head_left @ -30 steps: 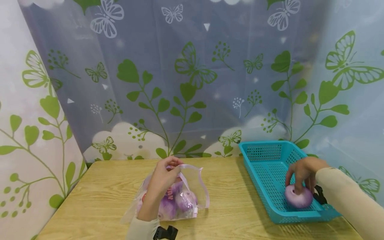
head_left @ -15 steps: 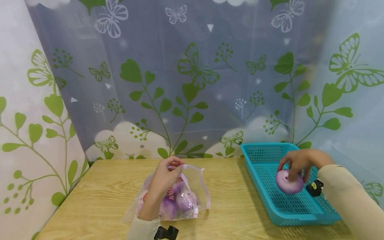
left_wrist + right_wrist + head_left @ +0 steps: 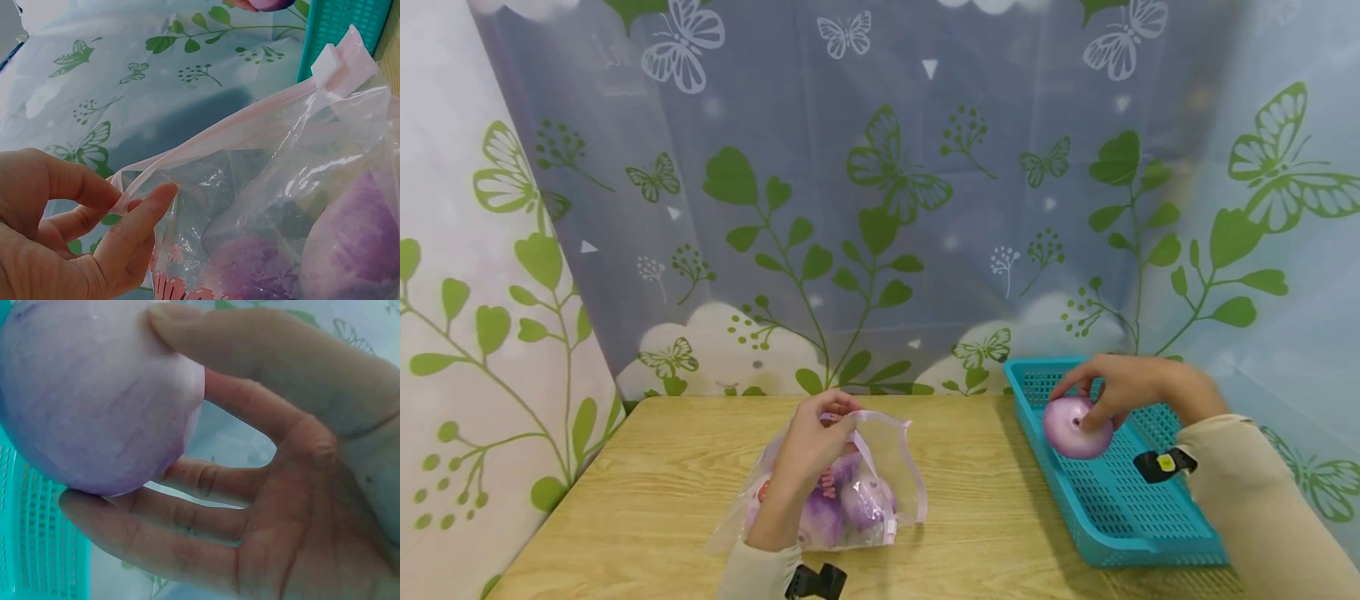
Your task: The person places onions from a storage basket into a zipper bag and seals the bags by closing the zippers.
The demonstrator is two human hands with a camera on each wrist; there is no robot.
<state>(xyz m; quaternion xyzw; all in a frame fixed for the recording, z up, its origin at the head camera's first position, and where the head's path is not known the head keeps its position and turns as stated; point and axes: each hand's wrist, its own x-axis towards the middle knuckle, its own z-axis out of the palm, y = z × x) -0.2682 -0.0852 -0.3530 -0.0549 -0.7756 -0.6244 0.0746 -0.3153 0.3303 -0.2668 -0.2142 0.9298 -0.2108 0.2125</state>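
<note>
My right hand (image 3: 1120,390) holds a round purple-and-white onion (image 3: 1078,427) above the left side of the blue-green basket (image 3: 1112,550). In the right wrist view, the thumb lies over the top of the onion (image 3: 100,394) and the fingers reach beneath it. At the table's middle, my left hand (image 3: 812,442) pinches the mouth edge of a clear zip bag (image 3: 895,467) with a pink rim. Several purple-and-white onions (image 3: 861,502) lie inside the bag, partly hidden by the left wrist. The left wrist view shows the bag's mouth parted and its white slider (image 3: 327,66).
The wooden table (image 3: 962,500) stretches between bag and basket. Behind it hangs a patterned curtain (image 3: 790,100) with leaves and butterflies, and more printed sheeting stands at both sides. The basket's left wall lies between the onion and the bag.
My right hand has lifted the onion from the basket's near end and carried it left and up towards the basket's left wall. The left hand keeps its grip on the bag.
</note>
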